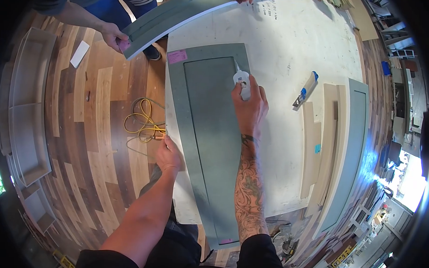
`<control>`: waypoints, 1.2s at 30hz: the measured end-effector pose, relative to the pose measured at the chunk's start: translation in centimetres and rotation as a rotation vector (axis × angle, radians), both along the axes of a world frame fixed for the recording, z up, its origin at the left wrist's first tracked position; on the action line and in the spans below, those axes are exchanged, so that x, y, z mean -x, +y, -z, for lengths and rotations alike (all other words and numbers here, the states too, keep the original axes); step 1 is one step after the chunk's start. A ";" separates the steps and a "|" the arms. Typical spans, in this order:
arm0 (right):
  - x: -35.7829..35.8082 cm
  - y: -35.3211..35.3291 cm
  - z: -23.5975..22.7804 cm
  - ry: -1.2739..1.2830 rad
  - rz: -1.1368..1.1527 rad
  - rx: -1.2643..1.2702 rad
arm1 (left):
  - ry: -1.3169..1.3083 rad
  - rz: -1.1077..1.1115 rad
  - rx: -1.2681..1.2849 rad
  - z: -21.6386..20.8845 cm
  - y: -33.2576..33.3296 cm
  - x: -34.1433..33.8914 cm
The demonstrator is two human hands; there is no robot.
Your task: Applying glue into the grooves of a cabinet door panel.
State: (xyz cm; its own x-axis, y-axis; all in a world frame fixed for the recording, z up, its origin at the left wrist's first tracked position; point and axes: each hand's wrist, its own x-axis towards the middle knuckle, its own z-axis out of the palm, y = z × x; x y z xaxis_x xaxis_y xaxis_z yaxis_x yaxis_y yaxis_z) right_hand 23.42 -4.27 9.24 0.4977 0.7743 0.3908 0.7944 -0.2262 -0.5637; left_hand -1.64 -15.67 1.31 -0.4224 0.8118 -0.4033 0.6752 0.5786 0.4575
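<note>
My right hand (252,104) is closed around a white squeeze bottle (245,90) with a thin pointed nozzle. The nozzle tip is over the far right part of a grey-green panel door (210,115), which lies flat with a recessed centre. A pink label (177,56) is stuck on its far left corner. My left hand (169,154) is at the left edge of the white worktable (280,150), fingers curled. Beside its fingertips is the orange end of a coiled yellow cord (147,124); whether the hand grips that or the table edge cannot be seen.
Across the table a co-worker's hand (113,35) holds another grey-green panel (167,20) over the far left edge. A blue-handled tool (306,90) lies on the right, near cream boards (313,151) and another panel (351,153). A white rectangular piece (80,53) lies on the wood floor.
</note>
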 end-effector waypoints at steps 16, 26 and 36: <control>1.5 -0.1 0.9 -0.113 -0.027 0.007 | 0.029 0.011 -0.032 0.5 -0.2 0.3; 2.6 -0.1 1.3 -0.089 0.056 -0.052 | 0.022 0.020 -0.011 0.9 -0.2 0.0; 4.7 -0.1 2.0 0.118 0.160 -0.104 | 0.029 0.007 -0.030 0.6 -0.2 -0.6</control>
State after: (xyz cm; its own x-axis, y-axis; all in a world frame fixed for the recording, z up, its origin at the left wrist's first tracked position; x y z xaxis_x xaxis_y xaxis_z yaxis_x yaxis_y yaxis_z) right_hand 18.70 -4.32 7.20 0.6579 0.6407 0.3958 0.6802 -0.2800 -0.6774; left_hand -1.01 -15.87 0.73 -0.4276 0.8263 -0.3665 0.6923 0.5600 0.4550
